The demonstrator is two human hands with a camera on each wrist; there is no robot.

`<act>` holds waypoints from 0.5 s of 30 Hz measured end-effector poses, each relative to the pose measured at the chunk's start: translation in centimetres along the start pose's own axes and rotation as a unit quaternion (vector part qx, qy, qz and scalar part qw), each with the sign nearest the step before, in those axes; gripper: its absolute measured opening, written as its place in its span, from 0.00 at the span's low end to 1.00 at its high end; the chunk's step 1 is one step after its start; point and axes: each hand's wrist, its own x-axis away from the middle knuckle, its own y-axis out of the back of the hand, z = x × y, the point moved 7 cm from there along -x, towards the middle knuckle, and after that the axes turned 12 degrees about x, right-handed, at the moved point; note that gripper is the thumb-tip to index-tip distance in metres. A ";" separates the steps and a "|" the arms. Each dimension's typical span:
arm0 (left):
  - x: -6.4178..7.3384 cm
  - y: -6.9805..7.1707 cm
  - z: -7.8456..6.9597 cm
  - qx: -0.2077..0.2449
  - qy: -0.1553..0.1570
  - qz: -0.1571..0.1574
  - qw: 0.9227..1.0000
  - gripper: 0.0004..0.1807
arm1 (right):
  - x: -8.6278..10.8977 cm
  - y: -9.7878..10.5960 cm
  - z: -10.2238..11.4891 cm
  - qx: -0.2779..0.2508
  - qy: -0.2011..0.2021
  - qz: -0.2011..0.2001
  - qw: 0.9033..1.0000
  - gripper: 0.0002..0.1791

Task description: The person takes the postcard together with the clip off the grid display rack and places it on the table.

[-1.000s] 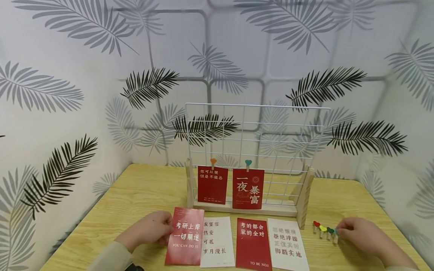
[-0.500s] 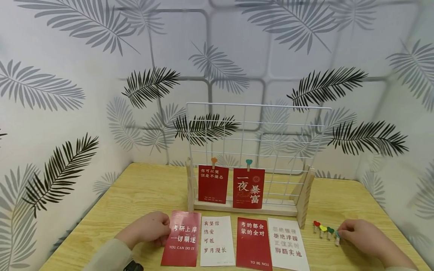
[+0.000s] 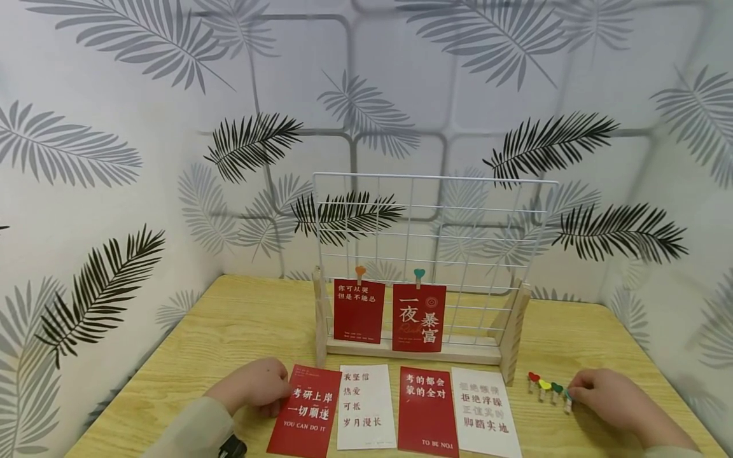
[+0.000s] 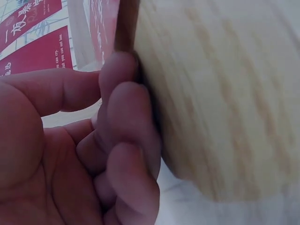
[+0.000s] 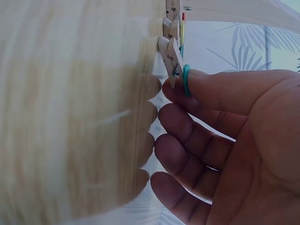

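My left hand (image 3: pixel 258 386) pinches the upper left edge of a red card (image 3: pixel 306 410) with white lettering. The card lies slanted, low over the table, its right edge next to a white card (image 3: pixel 366 407). In the left wrist view, thumb and fingertips (image 4: pixel 119 70) meet at the card's edge. At the right, my right hand (image 3: pixel 618 401) holds a small wooden clothespin with a teal heart (image 3: pixel 568 402) between thumb and index finger. The right wrist view shows the thumb on the teal heart and the index fingertip under the wooden clothespin (image 5: pixel 172 61), the other fingers resting against the table.
Another red card (image 3: pixel 428 413) and white card (image 3: pixel 487 410) continue the row. Clothespins with red (image 3: pixel 534 380), yellow (image 3: pixel 544 389) and green hearts (image 3: pixel 556 392) stand beside the right hand. Behind, a white wire grid (image 3: pixel 481 254) on a wooden base bears two clipped red cards (image 3: pixel 359 318).
The left hand has shifted the red card left off the white card, lowered it towards the front and turned it to a slant. The right hand's teal clothespin has tilted slightly.
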 end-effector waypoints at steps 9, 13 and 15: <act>-0.1 -0.2 0.0 -0.017 -0.002 0.003 1.000 0.13 | -0.1 0.3 0.2 0.009 -0.002 -0.003 1.000 0.05; -0.1 -0.3 0.0 -0.022 -0.004 0.004 1.000 0.13 | -0.2 0.0 0.1 0.011 -0.006 -0.004 1.000 0.04; 0.0 -0.2 0.1 -0.021 -0.001 -0.001 1.000 0.13 | -0.2 -0.1 0.1 0.012 -0.009 -0.003 1.000 0.05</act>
